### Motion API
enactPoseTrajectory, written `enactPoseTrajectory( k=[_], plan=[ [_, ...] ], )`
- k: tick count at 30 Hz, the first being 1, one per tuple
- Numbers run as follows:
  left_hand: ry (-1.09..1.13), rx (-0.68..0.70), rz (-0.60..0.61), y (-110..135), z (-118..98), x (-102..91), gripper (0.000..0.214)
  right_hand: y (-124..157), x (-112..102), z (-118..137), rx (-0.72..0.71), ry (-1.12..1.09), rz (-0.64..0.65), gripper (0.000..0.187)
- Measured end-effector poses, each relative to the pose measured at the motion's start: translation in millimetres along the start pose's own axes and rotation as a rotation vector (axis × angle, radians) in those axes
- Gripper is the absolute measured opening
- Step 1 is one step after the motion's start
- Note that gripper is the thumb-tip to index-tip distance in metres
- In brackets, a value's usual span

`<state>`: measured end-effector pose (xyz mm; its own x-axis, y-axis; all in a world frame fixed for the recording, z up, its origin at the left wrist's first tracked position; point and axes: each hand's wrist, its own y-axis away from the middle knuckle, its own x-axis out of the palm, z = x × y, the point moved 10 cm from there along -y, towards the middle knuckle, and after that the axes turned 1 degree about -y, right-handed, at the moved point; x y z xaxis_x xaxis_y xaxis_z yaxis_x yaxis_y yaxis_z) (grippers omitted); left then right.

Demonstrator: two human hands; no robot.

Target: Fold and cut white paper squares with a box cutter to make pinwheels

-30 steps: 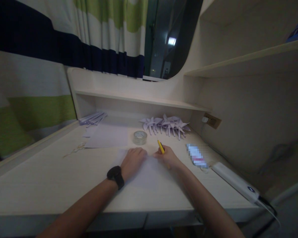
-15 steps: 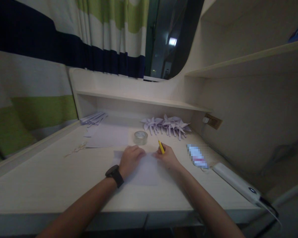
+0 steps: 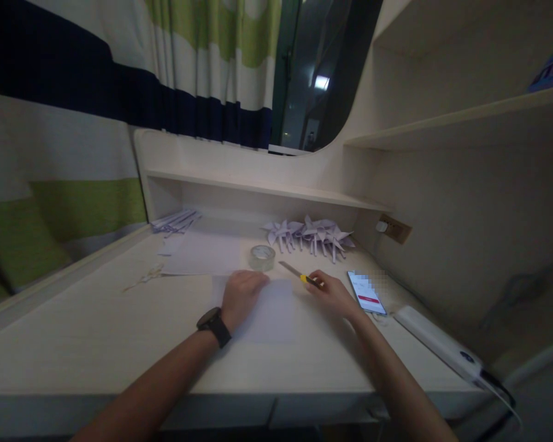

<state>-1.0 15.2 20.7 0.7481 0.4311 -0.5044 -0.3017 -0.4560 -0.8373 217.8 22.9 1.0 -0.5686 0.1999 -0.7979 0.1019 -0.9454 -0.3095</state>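
A sheet of white paper [image 3: 271,316] lies on the desk in front of me. My left hand [image 3: 244,294], with a dark watch on its wrist, rests on the paper's upper left part, its fingers lying along the sheet. To the right of the paper, my right hand [image 3: 329,291] is closed around a yellow and black utility knife [image 3: 306,279]. The knife's blade is out and points up and left, towards a roll of clear tape [image 3: 262,258]. The blade is apart from the paper.
Several paper pinwheels [image 3: 311,233] stand at the back. A paper stack [image 3: 203,255] and folded paper strips [image 3: 177,221] lie back left, with thin ties [image 3: 145,276] in front. On the right are a phone [image 3: 367,294] and a white power strip [image 3: 435,341].
My right hand has moved right, off the paper, and the utility knife has tilted from near upright to pointing left, showing its blade. My left hand has stayed in place.
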Motion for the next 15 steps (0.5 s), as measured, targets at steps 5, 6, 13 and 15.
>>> enactPoseTrajectory(
  k=[5, 6, 13, 15],
  plan=[
    [-0.047, -0.050, 0.049, -1, 4, 4.3, 0.014, 25, 14, 15, -0.205, 0.161, 0.120, 0.023],
    [-0.058, -0.062, 0.069, -1, 6, 6.4, 0.015, 28, 18, 16, -0.223, 0.177, 0.151, 0.023],
    [-0.130, -0.113, 0.229, 2, 17, 21.8, 0.020, 32, 40, 25, -0.338, 0.202, 0.256, 0.024],
    [-0.136, -0.130, 0.242, 3, 19, 22.8, 0.021, 32, 43, 29, -0.376, 0.196, 0.237, 0.022]
  ],
)
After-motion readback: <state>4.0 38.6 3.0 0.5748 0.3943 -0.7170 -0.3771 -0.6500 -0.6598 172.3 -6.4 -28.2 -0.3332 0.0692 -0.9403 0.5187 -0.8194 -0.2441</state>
